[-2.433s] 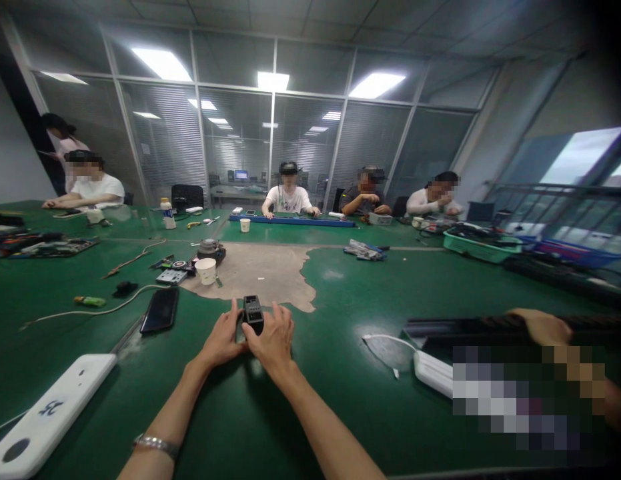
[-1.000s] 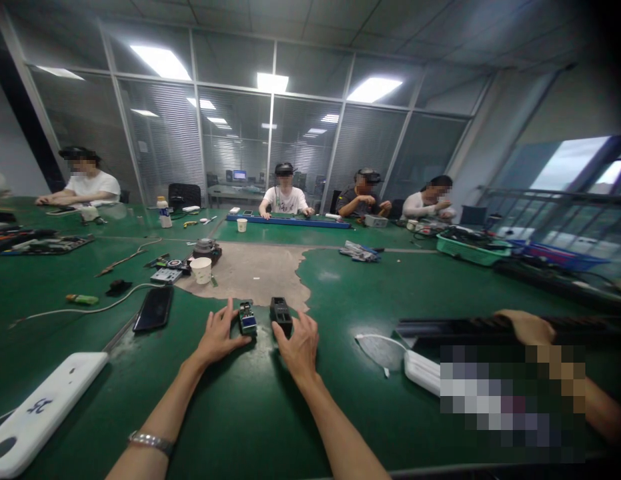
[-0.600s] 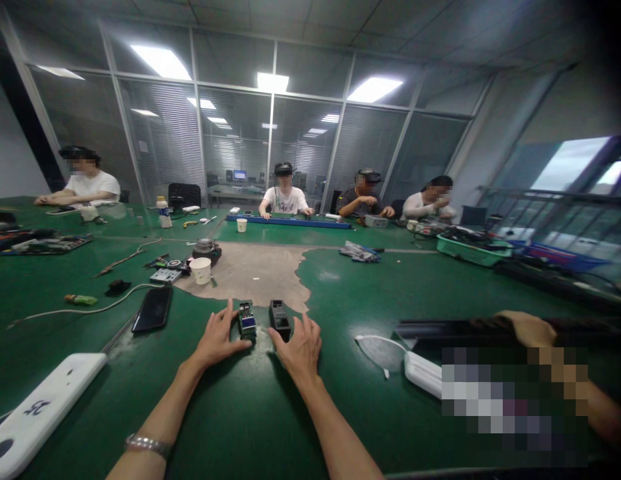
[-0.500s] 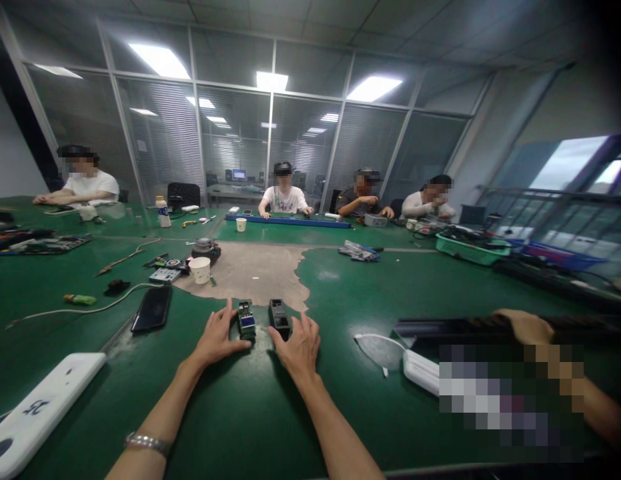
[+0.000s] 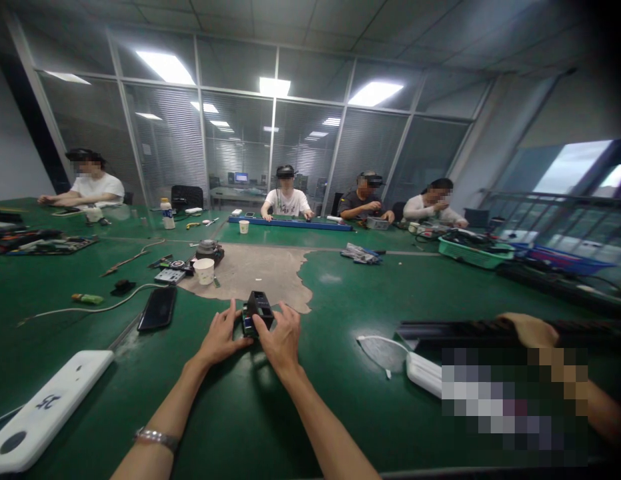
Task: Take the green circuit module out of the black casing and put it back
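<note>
In the middle of the near table, my right hand [image 5: 281, 337] grips a small black plastic housing [image 5: 261, 303] with openings in its face. The housing is tilted over a small electronic module, a circuit board [image 5: 247, 324] with a blue display. On the board's left side is my left hand [image 5: 221, 339], its thumb at the near end and fingers along the edge. The housing covers much of the board, so whether the two parts touch is hard to see.
Left of my hands lie a black phone [image 5: 157, 309] and a long white device [image 5: 50, 407]. A paper cup [image 5: 204, 272] stands by loose parts beyond. At right, another person's hand [image 5: 530, 330] rests on a long black part [image 5: 450, 331], near a white device with a cable [image 5: 424, 373].
My right hand has brought the black housing leftward and tilted it over the circuit board. My left hand stays beside the board. The view has shifted slightly.
</note>
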`<act>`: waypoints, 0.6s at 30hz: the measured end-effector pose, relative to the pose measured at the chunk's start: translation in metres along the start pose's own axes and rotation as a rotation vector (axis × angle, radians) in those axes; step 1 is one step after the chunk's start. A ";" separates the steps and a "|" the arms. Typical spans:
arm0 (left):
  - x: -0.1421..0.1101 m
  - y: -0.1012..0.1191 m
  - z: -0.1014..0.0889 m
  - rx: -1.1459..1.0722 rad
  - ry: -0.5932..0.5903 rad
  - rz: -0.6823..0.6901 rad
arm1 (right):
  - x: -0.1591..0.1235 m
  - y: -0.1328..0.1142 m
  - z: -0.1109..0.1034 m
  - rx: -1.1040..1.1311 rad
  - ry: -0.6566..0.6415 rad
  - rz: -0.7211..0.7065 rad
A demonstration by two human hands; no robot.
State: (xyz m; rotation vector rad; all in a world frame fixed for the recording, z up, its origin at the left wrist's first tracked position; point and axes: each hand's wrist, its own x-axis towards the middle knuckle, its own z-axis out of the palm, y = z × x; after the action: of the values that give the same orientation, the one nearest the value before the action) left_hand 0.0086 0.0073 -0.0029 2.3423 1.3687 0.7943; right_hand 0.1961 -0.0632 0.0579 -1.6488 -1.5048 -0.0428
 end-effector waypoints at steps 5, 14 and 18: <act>0.000 0.000 0.001 -0.014 0.000 0.016 | -0.003 -0.014 0.008 -0.019 -0.027 -0.006; 0.001 -0.004 0.004 0.013 0.007 0.004 | -0.002 -0.019 0.016 -0.146 -0.043 -0.069; 0.001 -0.006 0.005 0.014 0.014 0.005 | -0.007 -0.014 0.022 -0.176 -0.079 -0.068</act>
State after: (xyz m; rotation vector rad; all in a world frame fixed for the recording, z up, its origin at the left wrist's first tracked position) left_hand 0.0081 0.0107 -0.0097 2.3565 1.3786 0.8060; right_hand 0.1712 -0.0568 0.0486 -1.7547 -1.6564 -0.1531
